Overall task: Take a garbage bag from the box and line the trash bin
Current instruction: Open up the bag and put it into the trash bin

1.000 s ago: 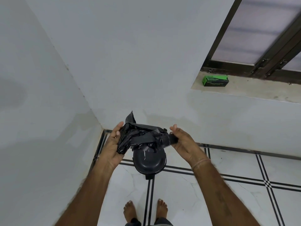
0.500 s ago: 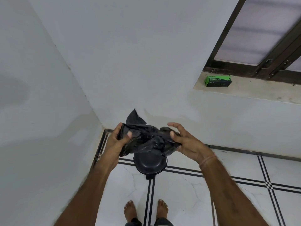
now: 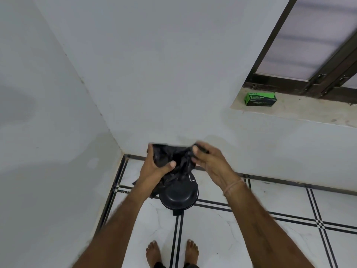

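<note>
A crumpled black garbage bag (image 3: 174, 161) hangs between both hands, just above the trash bin. My left hand (image 3: 154, 167) grips its left side with the thumb pressed on the plastic. My right hand (image 3: 210, 161) pinches the bag's upper right edge between thumb and fingers. Below them the black trash bin (image 3: 178, 198) stands on the floor near the room's corner, its closed lid showing and its far part hidden by the bag. The green garbage bag box (image 3: 260, 99) lies on the window sill at the upper right, well away from both hands.
White walls meet in a corner just left of the bin. The window sill (image 3: 309, 113) juts out at the right under a dark-framed window. White floor tiles with black lines (image 3: 251, 229) spread to the right. My bare feet (image 3: 172, 252) stand just behind the bin.
The bag has been pulled wider and hangs lower over the bin. The flap that stuck up is gone. My right hand shifted to pinch the top edge.
</note>
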